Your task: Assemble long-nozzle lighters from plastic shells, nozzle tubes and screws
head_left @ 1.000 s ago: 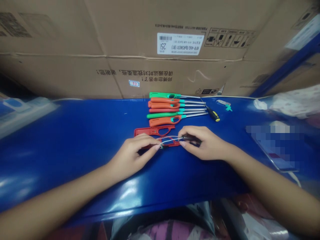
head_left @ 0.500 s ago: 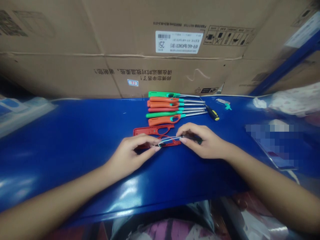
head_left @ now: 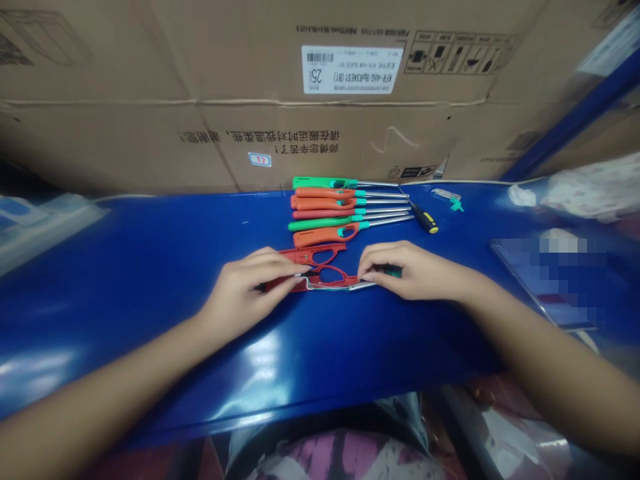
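My left hand (head_left: 254, 281) pinches a small black part (head_left: 312, 273) between thumb and fingertips. Thin white and green wires (head_left: 320, 287) run from it to a metal lighter tube (head_left: 361, 286). Closed fingers of my right hand (head_left: 417, 270) grip that tube, and most of it is hidden by them. Under and between both hands lie two opened halves of a red lighter casing: the upper half (head_left: 300, 256) and the lower half (head_left: 345, 281), which my left fingers partly cover.
Several assembled lighters (head_left: 325, 237) lie in a row behind the casing. By their tips is a black-yellow screwdriver (head_left: 426, 222), with a small turquoise piece (head_left: 455, 204) farther right. A tablet-like device (head_left: 540, 287) rests at right. A large cardboard box (head_left: 225, 147) walls off the back.
My left hand has moved left with the black part, now over the lower casing half. The metal tube shows below my right fingers, and the wires hang lower.
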Action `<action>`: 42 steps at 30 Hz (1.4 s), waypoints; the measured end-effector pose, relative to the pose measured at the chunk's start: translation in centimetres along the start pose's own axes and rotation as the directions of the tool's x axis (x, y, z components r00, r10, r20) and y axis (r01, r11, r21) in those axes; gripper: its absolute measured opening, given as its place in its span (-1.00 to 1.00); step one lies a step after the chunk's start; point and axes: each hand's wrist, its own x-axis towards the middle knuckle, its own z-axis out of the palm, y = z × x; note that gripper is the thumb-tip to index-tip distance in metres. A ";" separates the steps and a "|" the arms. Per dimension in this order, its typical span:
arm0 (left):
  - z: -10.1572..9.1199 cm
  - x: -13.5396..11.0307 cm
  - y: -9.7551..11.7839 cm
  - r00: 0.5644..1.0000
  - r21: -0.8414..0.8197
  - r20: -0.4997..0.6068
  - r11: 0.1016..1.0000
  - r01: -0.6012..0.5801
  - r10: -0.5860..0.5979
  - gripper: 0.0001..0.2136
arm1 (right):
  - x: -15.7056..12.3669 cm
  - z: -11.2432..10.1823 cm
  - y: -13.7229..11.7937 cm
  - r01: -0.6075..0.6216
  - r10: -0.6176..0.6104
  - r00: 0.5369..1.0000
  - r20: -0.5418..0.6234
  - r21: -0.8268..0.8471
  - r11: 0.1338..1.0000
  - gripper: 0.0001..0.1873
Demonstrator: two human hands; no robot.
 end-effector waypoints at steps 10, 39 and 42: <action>0.1 -0.1 -0.9 0.995 0.067 0.045 0.993 -0.093 0.090 -0.76 | -0.2 0.1 -0.2 -0.026 0.034 0.997 0.070 -0.109 0.994 -0.84; 1.0 -0.2 -1.4 0.994 0.080 0.105 0.996 -0.046 0.038 -0.82 | -0.4 -0.4 0.5 -0.122 0.127 0.992 0.009 -0.226 0.966 -0.90; 1.0 -0.2 -1.4 0.994 0.076 0.105 0.997 -0.026 0.018 -0.82 | -0.2 -0.2 0.4 -0.118 0.121 0.993 -0.006 -0.276 0.954 -0.90</action>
